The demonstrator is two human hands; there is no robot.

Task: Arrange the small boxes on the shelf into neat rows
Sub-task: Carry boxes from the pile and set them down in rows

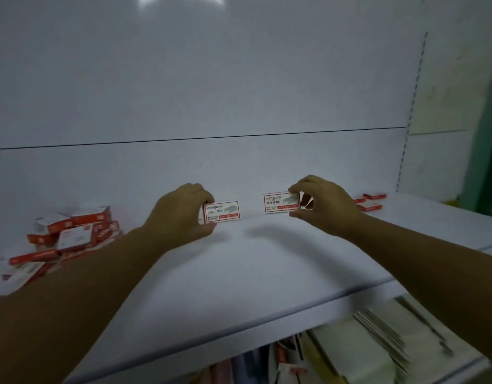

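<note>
Two small white-and-red staple boxes stand on edge near the back of the white shelf [239, 273], faces toward me. My left hand [181, 212] pinches the left end of the left box [224, 212]. My right hand [319, 203] pinches the right end of the right box [279, 203]. A gap of about one box width separates the two boxes. A jumbled pile of the same boxes [70, 234] lies at the shelf's left end. A few boxes lying flat [372, 202] sit behind my right wrist.
The shelf's white back panel [211, 92] rises right behind the boxes. A slotted upright [411, 112] marks the right side. Below the shelf's front edge, a lower shelf holds stacked paper goods and envelopes [378, 347].
</note>
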